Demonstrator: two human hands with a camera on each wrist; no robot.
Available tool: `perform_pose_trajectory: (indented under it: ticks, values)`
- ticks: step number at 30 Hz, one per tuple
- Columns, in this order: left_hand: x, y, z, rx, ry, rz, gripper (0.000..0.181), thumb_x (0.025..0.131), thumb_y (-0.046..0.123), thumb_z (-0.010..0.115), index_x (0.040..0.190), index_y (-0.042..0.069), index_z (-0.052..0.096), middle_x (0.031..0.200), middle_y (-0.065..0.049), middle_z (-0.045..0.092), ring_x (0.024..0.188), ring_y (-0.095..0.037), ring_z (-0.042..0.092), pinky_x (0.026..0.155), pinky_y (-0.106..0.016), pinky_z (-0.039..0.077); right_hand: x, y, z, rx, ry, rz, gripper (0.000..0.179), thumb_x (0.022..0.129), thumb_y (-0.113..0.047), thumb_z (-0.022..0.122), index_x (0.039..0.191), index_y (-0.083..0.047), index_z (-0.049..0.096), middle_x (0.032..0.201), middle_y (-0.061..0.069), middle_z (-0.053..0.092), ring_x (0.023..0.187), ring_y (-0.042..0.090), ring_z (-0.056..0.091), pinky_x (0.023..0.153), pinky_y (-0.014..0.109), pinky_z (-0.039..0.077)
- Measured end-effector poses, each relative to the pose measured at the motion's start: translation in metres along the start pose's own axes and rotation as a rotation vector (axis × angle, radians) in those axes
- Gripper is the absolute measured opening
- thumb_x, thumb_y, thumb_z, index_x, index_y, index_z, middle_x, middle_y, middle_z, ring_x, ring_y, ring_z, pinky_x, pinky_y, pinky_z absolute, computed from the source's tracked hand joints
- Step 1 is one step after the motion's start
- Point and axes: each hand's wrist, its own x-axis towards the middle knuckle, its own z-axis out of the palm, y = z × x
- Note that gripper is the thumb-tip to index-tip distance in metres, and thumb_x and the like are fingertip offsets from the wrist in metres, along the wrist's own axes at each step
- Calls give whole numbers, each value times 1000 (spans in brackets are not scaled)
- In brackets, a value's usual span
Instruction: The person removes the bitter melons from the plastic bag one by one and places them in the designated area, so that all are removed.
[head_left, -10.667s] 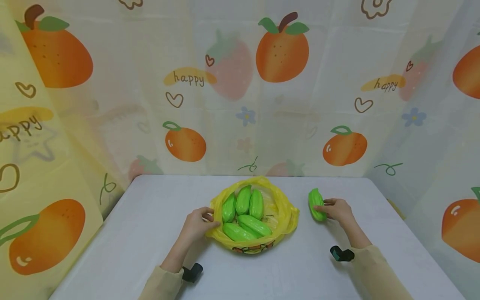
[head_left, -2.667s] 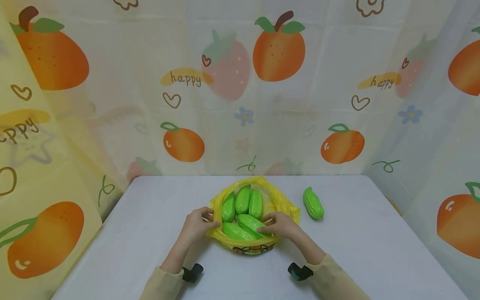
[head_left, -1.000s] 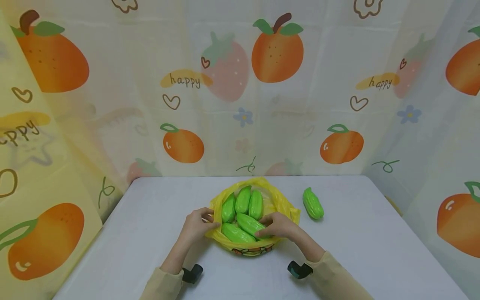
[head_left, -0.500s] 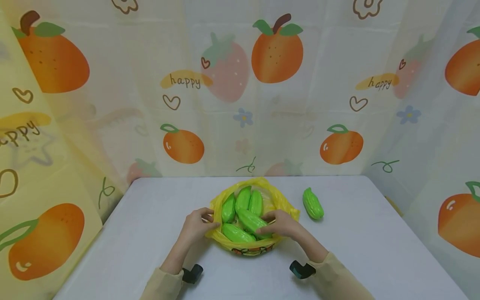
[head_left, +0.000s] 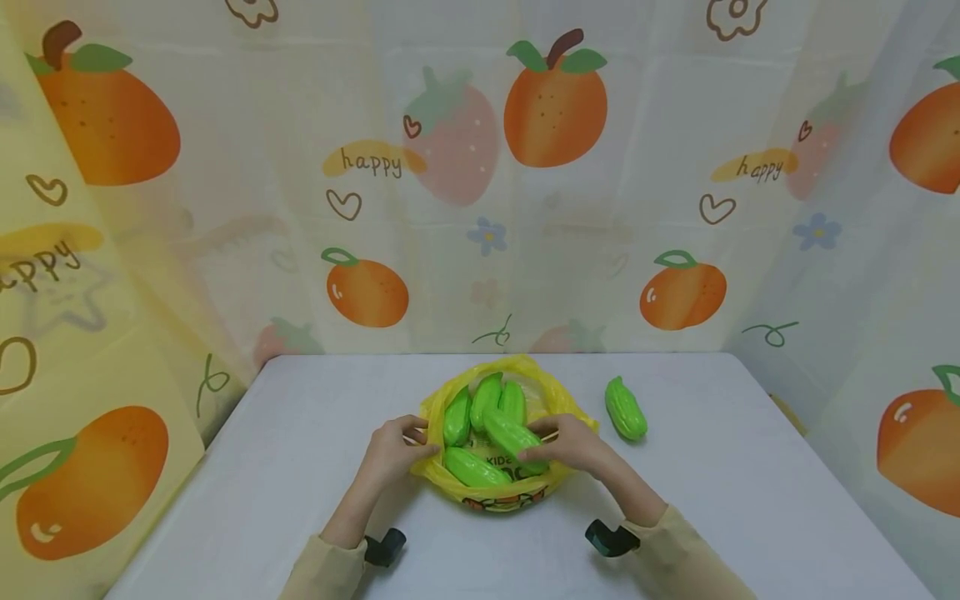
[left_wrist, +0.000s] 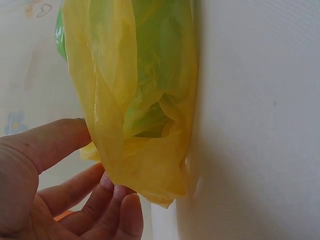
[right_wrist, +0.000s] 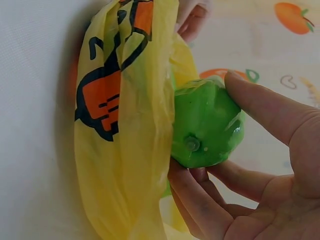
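**Green gourd held within the yellow bag's mouth**

Only one end of the green gourd (head_left: 513, 436) is shown in the right wrist view; the rest is hidden by the wall of the yellow bag (head_left: 557, 390). In the left wrist view, the contents are seen mainly as blurred green through the film. Lettering (head_left: 497, 460) inside the bag is partly covered: "KIDS" is legible, the line below is not. Both sleeves (head_left: 327, 567) are cut off by the lower edge of the head view.

The gourd's near end is pinched between thumb and fingers by the right hand (head_left: 572, 443), the far end being angled toward three rear gourds (head_left: 483, 398); contact there cannot be told. The bag's left rim is held between thumb and bent fingers by the left hand (head_left: 392, 450); firmness cannot be judged.

Compared with one second earlier, the held gourd has been shifted rearward and the lettering exposed; the left hand's position is unchanged.
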Motion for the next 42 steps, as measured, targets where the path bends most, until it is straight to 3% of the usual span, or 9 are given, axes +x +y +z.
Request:
perform_pose_trajectory:
  ticks: [18, 42]
  values:
    - [-1, 1, 0, -9, 2, -5, 43, 75, 19, 79, 112, 3, 65, 89, -5, 65, 83, -20, 62, 62, -29, 51, -3, 5, -15, 3, 48, 16, 63, 71, -37, 81, 122, -5, 62, 117, 5, 65, 102, 20, 60, 82, 35, 52]
    - [1, -2, 0, -5, 3, 12, 43, 74, 19, 80, 112, 4, 65, 86, -4, 66, 81, -19, 62, 63, -29, 52, -14, 17, -42, 35, 83, 31, 67, 77, -37, 77, 128, 0, 56, 125, 16, 60, 109, 29, 59, 86, 41, 51]
